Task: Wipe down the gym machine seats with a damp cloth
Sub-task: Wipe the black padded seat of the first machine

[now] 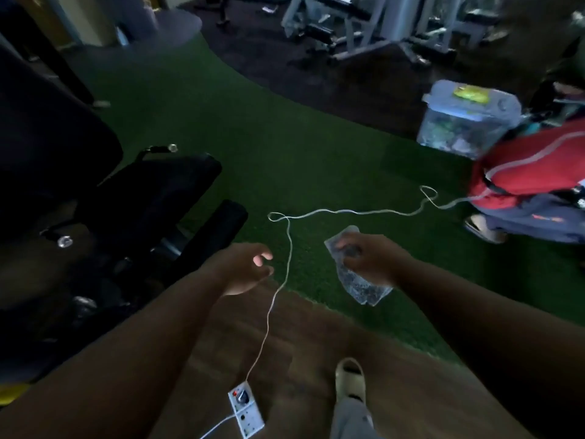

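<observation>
Gripping a small pale grey speckled cloth, the right hand is hanging in the air above the green turf floor, fingers curled round the cloth's upper part while the rest is drooping below. Judging by that droop, the cloth is light and limp, best bunched in the palm. The left hand is hovering empty, fingers loosely curled, beside a thin white cable. Further left, the black padded machine seat is waiting, well apart from the cloth.
</observation>
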The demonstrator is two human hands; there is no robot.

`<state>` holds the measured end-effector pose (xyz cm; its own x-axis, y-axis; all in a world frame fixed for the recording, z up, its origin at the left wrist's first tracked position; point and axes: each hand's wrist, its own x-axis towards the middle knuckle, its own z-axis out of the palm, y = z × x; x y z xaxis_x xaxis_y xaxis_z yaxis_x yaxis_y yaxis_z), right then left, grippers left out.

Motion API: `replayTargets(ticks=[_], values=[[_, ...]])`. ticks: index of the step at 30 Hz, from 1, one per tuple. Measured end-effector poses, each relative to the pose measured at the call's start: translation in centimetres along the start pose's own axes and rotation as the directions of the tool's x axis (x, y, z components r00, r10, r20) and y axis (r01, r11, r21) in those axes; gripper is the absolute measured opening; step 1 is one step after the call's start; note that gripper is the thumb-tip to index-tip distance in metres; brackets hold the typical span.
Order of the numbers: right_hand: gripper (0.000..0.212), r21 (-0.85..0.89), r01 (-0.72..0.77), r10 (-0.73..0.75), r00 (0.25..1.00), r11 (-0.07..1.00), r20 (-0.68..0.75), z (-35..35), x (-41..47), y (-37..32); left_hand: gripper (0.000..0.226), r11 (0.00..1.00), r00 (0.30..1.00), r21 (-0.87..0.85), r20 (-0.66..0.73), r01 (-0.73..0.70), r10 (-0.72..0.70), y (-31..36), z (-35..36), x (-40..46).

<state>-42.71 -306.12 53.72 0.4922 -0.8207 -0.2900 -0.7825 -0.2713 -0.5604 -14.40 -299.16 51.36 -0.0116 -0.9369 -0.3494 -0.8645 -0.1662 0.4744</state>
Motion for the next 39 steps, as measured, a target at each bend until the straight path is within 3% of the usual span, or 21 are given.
replayTargets(ticks=[5,14,19,25,29,32,36,39], values=[[0.027,-0.094,0.186,-0.175,0.978,0.978,0.109,-3.1,13.5,-1.4,0.031,0.974,0.977,-0.145,-0.096,0.174,-0.189,-3.4,-3.1,6.0],[0.027,-0.084,0.314,-0.258,0.882,0.946,0.393,-1.3,32.5,-12.0,0.029,0.873,0.88,-0.293,-0.159,0.39,-0.447,-15.2,-9.7,10.8],[0.025,-0.025,0.288,-0.25,0.87,0.957,0.426,1.6,41.7,-18.0,0.027,0.815,0.83,-0.343,-0.147,0.467,-0.538,-23.6,-14.6,14.1],[0.043,0.032,0.229,-0.213,0.836,0.973,0.506,3.9,49.3,-21.8,0.031,0.717,0.765,-0.426,-0.082,0.552,-0.638,-30.0,-16.6,16.9],[0.07,0.031,0.189,-0.181,0.86,0.981,0.478,5.8,55.2,-22.9,0.03,0.641,0.705,-0.479,-0.064,0.599,-0.706,-33.3,-15.9,19.3],[0.066,0.027,0.198,-0.192,0.893,0.98,0.406,8.1,59.9,-23.5,0.035,0.621,0.639,-0.473,-0.146,0.625,-0.755,-35.9,-14.7,22.1],[0.056,-0.079,0.443,-0.417,0.881,0.893,0.223,11.1,66.4,-24.0,0.049,0.597,0.495,-0.356,-0.342,0.719,-0.799,-39.7,-13.0,26.4],[0.053,-0.16,0.572,-0.552,0.82,0.805,0.152,13.5,70.8,-23.8,0.065,0.528,0.424,-0.286,-0.354,0.799,-0.834,-42.4,-11.0,28.4]])
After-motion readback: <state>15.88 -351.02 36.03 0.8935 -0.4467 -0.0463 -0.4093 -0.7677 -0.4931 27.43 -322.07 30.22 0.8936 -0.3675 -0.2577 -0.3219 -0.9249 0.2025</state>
